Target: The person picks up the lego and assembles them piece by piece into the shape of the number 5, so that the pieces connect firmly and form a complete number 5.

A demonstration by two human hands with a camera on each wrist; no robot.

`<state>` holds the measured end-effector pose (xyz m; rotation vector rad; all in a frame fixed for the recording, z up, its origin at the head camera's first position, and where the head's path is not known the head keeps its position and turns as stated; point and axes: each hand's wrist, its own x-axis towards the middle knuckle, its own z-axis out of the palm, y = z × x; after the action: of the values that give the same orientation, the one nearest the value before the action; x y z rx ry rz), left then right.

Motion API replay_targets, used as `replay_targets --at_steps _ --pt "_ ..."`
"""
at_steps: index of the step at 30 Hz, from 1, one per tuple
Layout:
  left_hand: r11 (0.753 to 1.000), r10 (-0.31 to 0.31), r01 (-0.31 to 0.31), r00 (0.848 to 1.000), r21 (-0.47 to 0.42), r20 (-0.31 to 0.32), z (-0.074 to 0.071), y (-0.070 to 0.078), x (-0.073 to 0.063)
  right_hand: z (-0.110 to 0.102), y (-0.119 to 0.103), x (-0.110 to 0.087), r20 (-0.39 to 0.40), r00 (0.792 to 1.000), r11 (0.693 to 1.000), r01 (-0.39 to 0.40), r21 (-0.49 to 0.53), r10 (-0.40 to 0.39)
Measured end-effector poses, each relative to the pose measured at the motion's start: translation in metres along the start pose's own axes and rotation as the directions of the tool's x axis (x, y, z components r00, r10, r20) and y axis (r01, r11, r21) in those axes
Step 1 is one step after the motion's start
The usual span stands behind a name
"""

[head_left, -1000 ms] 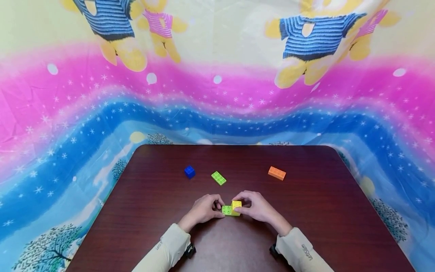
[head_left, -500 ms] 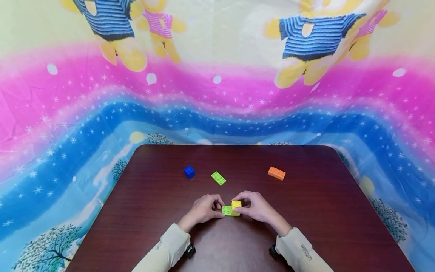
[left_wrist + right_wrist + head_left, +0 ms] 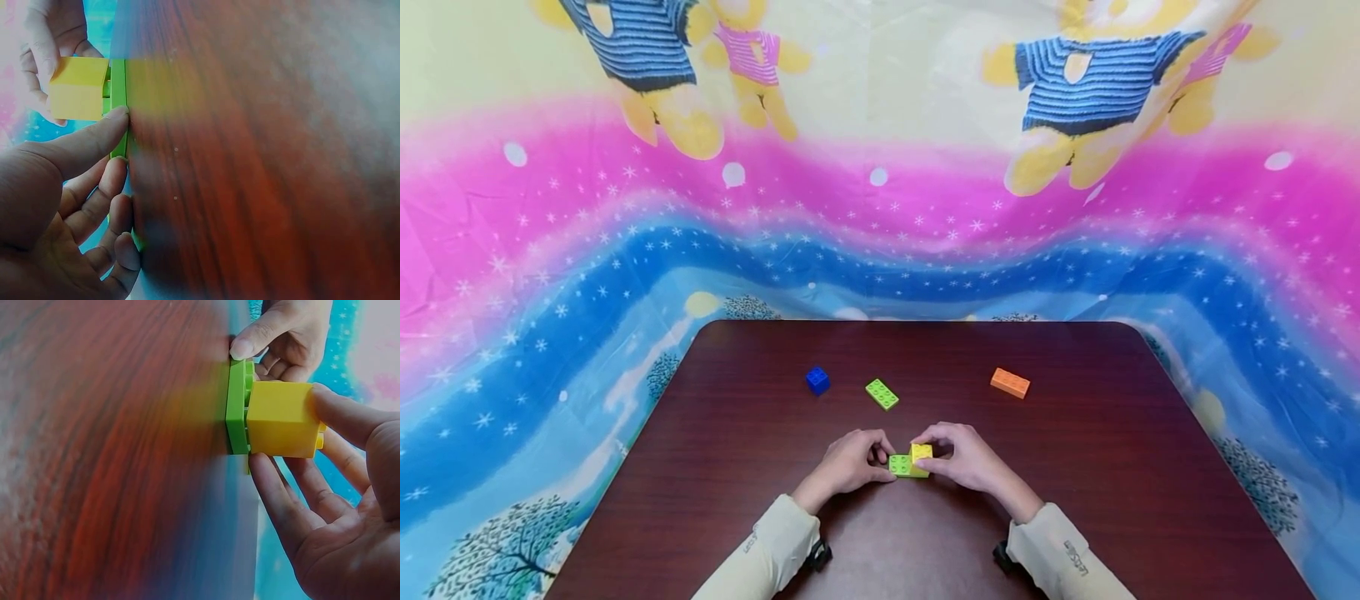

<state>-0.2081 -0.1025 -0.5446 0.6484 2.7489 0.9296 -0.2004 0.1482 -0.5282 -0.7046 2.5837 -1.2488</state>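
Observation:
A flat green building brick lies on the table near its front, between the two hands. My left hand pinches its left end between thumb and fingers. A yellow building brick sits over the right half of the green one; in the right wrist view the yellow brick stands on the studs of the green brick, with a thin gap showing between them. My right hand holds the yellow brick, thumb on the near side and fingers on the far side.
Farther back on the dark wooden table lie a blue brick, a second flat green brick and an orange brick. A printed curtain hangs behind the table.

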Motion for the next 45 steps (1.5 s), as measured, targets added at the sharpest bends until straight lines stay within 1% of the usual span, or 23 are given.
replay_targets --at_steps 18,25,29,37,45 --pt "1.000 -0.003 0.003 1.000 -0.013 0.003 -0.0010 0.0015 0.0036 -0.0039 -0.0013 0.0022 -0.006 1.000 1.000 0.004 -0.025 -0.004" --pt "1.000 -0.006 0.007 1.000 -0.014 0.008 -0.0013 0.0019 0.0044 -0.0015 -0.0022 0.0037 -0.021 1.000 0.996 0.014 -0.086 -0.016" --pt "1.000 -0.008 0.009 1.000 -0.014 0.020 -0.0010 0.0022 0.0037 -0.0007 -0.0015 0.0045 -0.022 1.000 0.994 0.002 -0.108 -0.004" --pt "1.000 -0.003 0.003 1.000 -0.020 0.010 -0.0013 0.0023 0.0049 -0.0020 0.0020 0.0061 -0.028 1.000 0.996 -0.005 -0.092 0.003" --pt "1.000 -0.011 0.011 1.000 -0.017 0.019 -0.0005 0.0014 0.0004 0.0001 0.0011 0.0044 -0.006 1.000 0.998 -0.019 -0.061 0.018"
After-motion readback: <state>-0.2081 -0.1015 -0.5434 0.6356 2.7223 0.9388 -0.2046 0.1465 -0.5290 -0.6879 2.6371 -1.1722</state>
